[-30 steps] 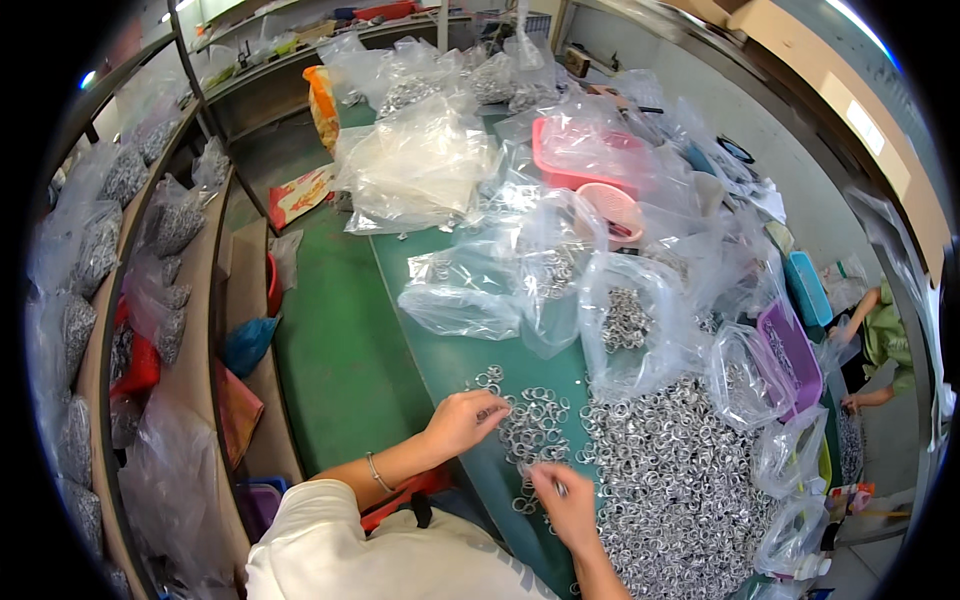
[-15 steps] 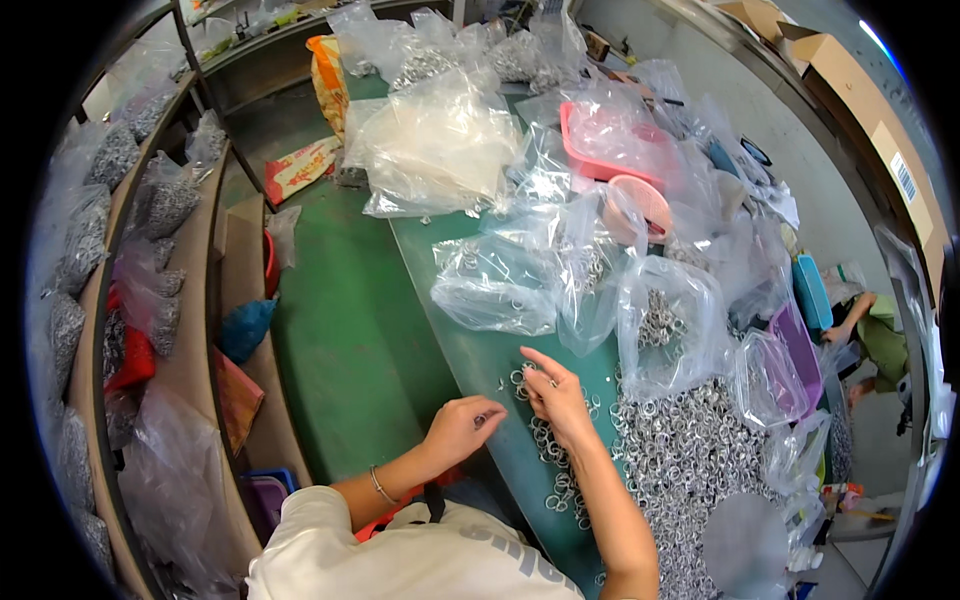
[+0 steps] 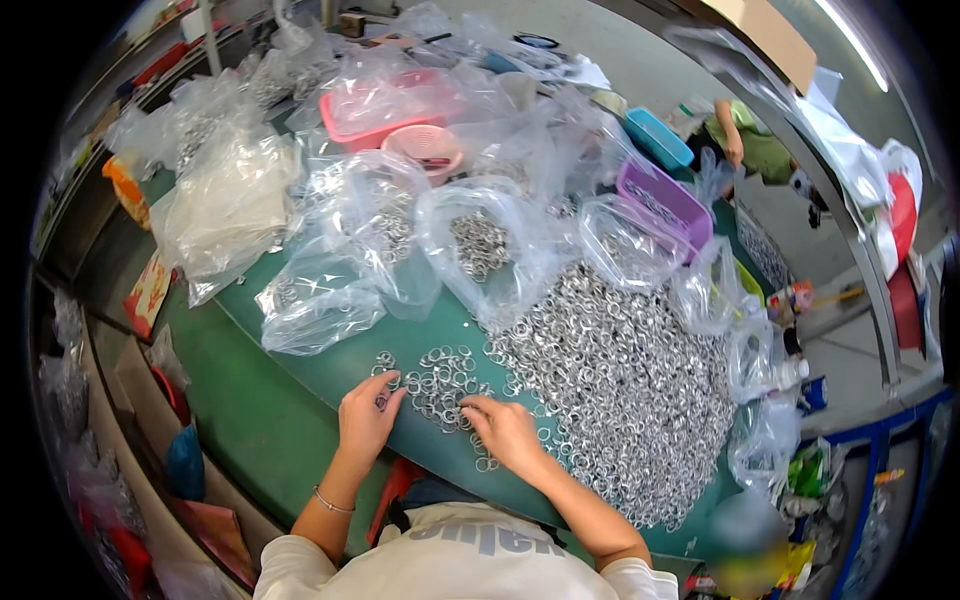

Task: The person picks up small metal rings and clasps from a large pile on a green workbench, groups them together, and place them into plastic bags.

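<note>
My left hand (image 3: pixel 368 418) is closed at the near edge of the green table (image 3: pixel 290 375), with a few metal rings (image 3: pixel 381 402) pinched between thumb and fingers. My right hand (image 3: pixel 508 434) reaches to a small spread of silver rings (image 3: pixel 438 380), its thumb and fingers drawn together at the spread's right side. Whatever is between those fingertips is too small to make out. Right of both hands lies a broad heap of loose silver rings (image 3: pixel 630 390). Beyond them, an open clear plastic bag (image 3: pixel 445 215) contains more rings (image 3: pixel 480 245).
Farther back are more clear bags (image 3: pixel 335 310), a pink tray (image 3: pixel 345 135), a round pink basket (image 3: pixel 420 145), a purple basket (image 3: pixel 665 205) and a blue basket (image 3: pixel 660 138). Another person's hand (image 3: pixel 735 150) shows at the far right. Shelves with bags (image 3: pixel 70 400) line the left.
The view has swung right, bringing more of the ring heap into sight. My right hand has lowered from a raised, spread pose to the small ring spread; my left still holds rings.
</note>
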### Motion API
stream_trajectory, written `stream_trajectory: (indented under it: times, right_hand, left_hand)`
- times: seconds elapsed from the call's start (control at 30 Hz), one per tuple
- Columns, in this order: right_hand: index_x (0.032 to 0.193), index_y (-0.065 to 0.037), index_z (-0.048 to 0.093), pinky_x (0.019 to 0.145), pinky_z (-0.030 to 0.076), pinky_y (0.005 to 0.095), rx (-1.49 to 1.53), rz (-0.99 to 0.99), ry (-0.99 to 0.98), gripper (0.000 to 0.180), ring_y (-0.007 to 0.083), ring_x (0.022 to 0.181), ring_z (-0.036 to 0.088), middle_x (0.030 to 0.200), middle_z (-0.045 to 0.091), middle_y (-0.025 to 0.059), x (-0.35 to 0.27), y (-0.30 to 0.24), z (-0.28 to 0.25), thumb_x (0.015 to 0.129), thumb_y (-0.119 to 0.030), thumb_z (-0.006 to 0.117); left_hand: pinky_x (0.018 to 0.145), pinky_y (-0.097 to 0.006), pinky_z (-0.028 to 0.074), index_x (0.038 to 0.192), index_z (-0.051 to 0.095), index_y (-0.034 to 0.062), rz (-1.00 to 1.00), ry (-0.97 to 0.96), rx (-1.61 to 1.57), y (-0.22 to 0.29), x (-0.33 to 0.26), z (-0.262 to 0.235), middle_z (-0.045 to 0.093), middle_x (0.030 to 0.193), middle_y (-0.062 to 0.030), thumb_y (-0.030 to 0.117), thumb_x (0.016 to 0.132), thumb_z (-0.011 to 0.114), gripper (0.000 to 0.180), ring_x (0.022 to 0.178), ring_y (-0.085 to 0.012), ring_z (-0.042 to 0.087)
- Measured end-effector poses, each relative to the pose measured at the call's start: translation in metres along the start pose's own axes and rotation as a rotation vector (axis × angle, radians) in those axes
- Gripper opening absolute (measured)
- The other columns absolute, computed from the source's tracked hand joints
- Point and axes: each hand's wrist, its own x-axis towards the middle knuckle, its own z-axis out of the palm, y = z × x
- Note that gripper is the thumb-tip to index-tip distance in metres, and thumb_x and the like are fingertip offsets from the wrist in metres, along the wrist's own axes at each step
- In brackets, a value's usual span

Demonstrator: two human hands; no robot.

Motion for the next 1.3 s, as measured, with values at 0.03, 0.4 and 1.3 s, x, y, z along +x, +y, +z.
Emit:
stream_trajectory:
  times: [0.03, 0.4, 1.3]
  right_hand:
    - [0.086, -0.007, 0.065, 0.058, 0.048, 0.0395, -0.042, -0.008, 0.06, 0.014, 0.0343, 0.065, 0.06, 0.074, 0.063, 0.0157, -0.006, 0.007, 0.002, 0.081, -0.019, 0.059]
    - [0.086, -0.006, 0.065, 0.055, 0.048, 0.0347, -0.1, 0.107, 0.034, 0.011, 0.0298, 0.062, 0.061, 0.077, 0.064, 0.0131, -0.042, 0.01, -0.02, 0.079, -0.012, 0.062]
    - [0.089, -0.007, 0.064, 0.058, 0.05, 0.038, 0.009, 0.004, 0.113, 0.017, 0.0292, 0.068, 0.062, 0.081, 0.065, 0.0101, -0.069, 0.03, -0.03, 0.082, -0.021, 0.057]
  left_hand:
    - [0.055, -0.031, 0.047, 0.094, 0.064, 0.008, -0.006, -0.025, 0.005, 0.003, -0.003, 0.005, 0.059, 0.071, -0.0099, 0.007, 0.071, 0.068, 0.023, 0.057, -0.0203, 0.057]
    - [0.06, -0.039, 0.048, 0.093, 0.064, 0.0055, -0.047, 0.319, 0.47, -0.022, 0.063, -0.017, 0.062, 0.076, -0.0142, 0.017, 0.078, 0.062, 0.019, 0.068, -0.0308, 0.06]
    - [0.063, -0.045, 0.049, 0.077, 0.064, 0.0014, -0.257, 0.195, 0.859, -0.074, 0.132, 0.006, 0.062, 0.08, -0.0187, 0.028, 0.073, 0.067, 0.027, 0.074, -0.0371, 0.061]
